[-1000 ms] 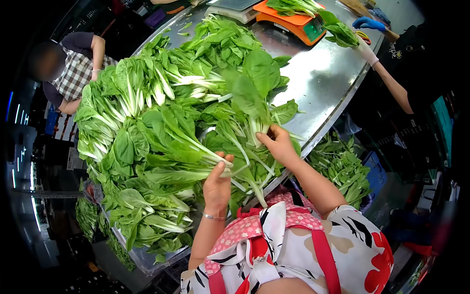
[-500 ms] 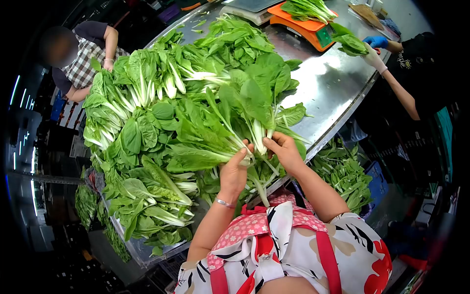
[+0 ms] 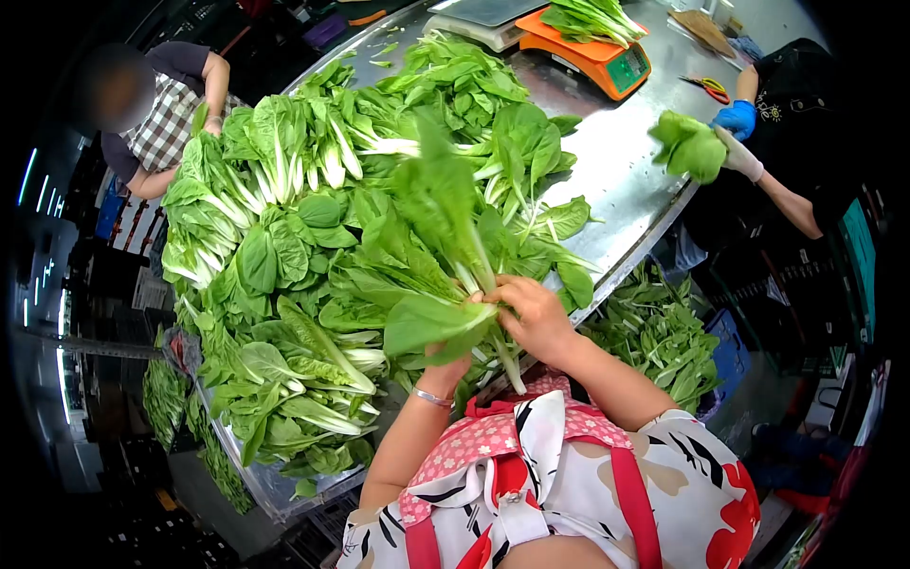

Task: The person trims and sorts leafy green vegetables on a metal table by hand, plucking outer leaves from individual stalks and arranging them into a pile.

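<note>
Over the near edge of the table, a bunch of bok choy (image 3: 431, 213) with pale stalks is held between my two hands. My left hand (image 3: 453, 368) is closed around the stalk ends from below, partly covered by a broad leaf. My right hand (image 3: 533, 315) pinches stalks at the base of the same bunch, close against the left. One upright leaf in the bunch is blurred by motion. Under my hands a loose pale stalk (image 3: 509, 362) points towards my apron. Heaped bok choy (image 3: 284, 256) surrounds the bunch on the far and left sides.
An orange scale (image 3: 583, 52) carries greens at the back. Scissors (image 3: 709, 88) lie near a co-worker's gloved hand (image 3: 739, 156), which holds greens. Another person (image 3: 180, 119) stands at the far left. A blue crate (image 3: 725, 356) of leaves is below the table's metal edge (image 3: 654, 242).
My right hand has moved left and up against my left hand, and upright leaves now stand in the bunch. The right-hand co-worker's greens have moved down from the scale, and scissors now show on the table.
</note>
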Action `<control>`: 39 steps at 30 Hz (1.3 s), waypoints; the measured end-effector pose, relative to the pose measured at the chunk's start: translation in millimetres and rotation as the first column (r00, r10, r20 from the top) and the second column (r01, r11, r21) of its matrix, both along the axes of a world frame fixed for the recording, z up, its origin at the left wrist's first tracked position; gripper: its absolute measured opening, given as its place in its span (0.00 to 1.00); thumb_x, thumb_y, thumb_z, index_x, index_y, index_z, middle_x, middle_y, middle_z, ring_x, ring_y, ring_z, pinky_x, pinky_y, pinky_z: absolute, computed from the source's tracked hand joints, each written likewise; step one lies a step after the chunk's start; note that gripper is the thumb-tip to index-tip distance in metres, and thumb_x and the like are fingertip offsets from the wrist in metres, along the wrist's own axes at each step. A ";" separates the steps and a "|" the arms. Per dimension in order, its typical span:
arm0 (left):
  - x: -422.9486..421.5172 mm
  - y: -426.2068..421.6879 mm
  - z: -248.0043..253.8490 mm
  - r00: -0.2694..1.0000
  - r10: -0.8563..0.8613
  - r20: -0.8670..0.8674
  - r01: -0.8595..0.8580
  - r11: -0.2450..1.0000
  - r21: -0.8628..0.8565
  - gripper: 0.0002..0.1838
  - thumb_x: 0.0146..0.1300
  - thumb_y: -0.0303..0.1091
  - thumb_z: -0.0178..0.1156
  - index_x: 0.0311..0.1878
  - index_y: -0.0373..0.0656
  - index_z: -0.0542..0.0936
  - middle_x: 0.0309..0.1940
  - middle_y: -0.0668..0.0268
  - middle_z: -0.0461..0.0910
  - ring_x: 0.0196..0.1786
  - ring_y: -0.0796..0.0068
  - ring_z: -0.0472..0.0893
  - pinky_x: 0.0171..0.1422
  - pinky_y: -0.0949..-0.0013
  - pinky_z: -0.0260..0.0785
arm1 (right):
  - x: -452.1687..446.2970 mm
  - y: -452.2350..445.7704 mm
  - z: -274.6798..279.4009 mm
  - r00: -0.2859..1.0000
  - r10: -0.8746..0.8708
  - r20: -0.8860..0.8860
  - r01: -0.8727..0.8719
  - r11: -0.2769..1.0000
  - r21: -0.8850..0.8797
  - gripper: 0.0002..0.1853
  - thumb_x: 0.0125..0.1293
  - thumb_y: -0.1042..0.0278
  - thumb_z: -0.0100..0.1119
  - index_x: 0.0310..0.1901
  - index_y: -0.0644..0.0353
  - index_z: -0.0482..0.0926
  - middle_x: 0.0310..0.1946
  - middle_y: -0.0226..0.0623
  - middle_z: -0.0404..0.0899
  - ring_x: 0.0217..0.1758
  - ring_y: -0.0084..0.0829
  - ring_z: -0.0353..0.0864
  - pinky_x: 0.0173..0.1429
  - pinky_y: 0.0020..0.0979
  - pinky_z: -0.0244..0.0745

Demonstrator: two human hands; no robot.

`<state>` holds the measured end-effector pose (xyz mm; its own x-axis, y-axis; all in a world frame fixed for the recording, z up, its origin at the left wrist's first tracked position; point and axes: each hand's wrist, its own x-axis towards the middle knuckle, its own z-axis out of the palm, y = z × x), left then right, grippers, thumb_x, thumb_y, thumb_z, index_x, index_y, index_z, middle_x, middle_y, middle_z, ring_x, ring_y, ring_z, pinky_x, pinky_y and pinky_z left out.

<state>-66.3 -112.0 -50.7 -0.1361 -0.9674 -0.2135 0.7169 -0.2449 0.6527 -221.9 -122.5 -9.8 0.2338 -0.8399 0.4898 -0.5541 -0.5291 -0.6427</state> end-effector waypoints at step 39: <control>3.1 -16.1 27.6 0.994 -0.087 0.064 0.067 0.963 0.262 0.09 0.53 0.26 0.57 0.39 0.38 0.74 0.33 0.66 0.75 0.32 0.72 0.75 0.36 0.70 0.70 | 12.3 4.5 4.8 0.967 0.025 0.255 -0.004 0.996 -0.085 0.11 0.46 0.79 0.58 0.34 0.62 0.74 0.36 0.42 0.76 0.42 0.44 0.74 0.45 0.36 0.71</control>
<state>-63.2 -128.1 -23.0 -0.1822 -0.8647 -0.4681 0.6414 -0.4654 0.6099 -209.6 -118.0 -5.0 0.1035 -0.7911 0.6028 -0.3687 -0.5934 -0.7155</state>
